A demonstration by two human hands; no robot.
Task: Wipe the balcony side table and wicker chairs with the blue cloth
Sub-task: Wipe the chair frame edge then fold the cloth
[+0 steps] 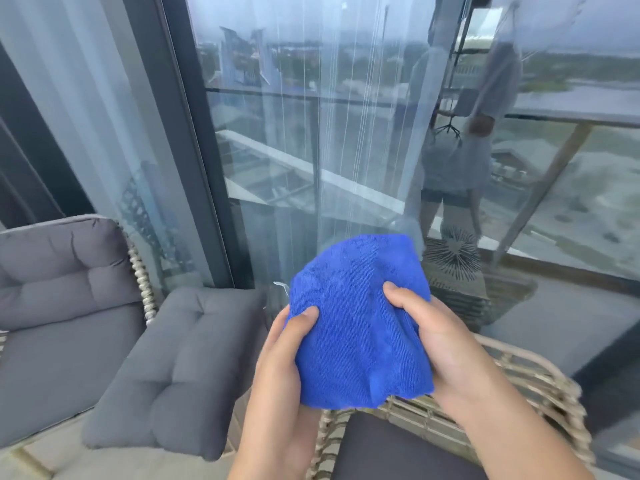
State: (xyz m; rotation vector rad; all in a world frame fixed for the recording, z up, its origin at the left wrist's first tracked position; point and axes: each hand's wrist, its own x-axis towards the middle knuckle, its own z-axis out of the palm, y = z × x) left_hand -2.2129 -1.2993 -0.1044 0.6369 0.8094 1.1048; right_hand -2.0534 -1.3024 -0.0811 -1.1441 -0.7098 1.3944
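Both hands held the blue cloth up at chest height, the left hand and right hand pinching opposite sides, thumbs on top. The wicker chair sat directly below, nearer the right hand; no bench showed.

cloth – between both hands | wicker chair – below

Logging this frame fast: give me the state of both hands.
Left hand: closed, holding the cloth, thumb on top.
Right hand: closed, holding the same cloth, thumb on top.
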